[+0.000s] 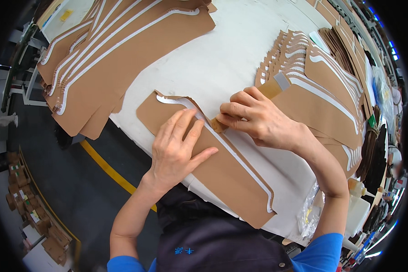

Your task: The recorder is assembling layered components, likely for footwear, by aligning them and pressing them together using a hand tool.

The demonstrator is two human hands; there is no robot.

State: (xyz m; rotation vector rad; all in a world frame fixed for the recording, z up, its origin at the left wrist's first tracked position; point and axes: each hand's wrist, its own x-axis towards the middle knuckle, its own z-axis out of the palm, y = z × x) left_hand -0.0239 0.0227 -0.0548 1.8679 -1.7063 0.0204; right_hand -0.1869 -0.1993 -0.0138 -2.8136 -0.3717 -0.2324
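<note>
"What could have gone wrong there?"

"The brown panel [231, 174] might have skewed, I judged. Only the left hand [172, 149] pressed it down, fingers spread and holding nothing I could see, while its far end toward 4 o'clock lay unpinned. A hard push from the amber tool [272, 88] could have swung that end round."

"Anything else?"

"The white strip [233, 149] could have creased or strayed from the edge, since the rim curled up around 11 o'clock. The left fingertips sat close to the tool's lower end too, so a slip might have caught them. And the panel's near corner, toward 5 o'clock, seemed to reach the edge of the white table [233, 50], where a sleeve or apron could have nudged it."

"Where did the panel lie, then?"

"Under the left hand, running from its 11 o'clock round to its 4. From the right hand [256, 118], it lay between 7 and 8 o'clock. That hand was closed narrowly around the tool, just beside the panel's far edge. I couldn't tell whether the tool's tip touched it."
</note>
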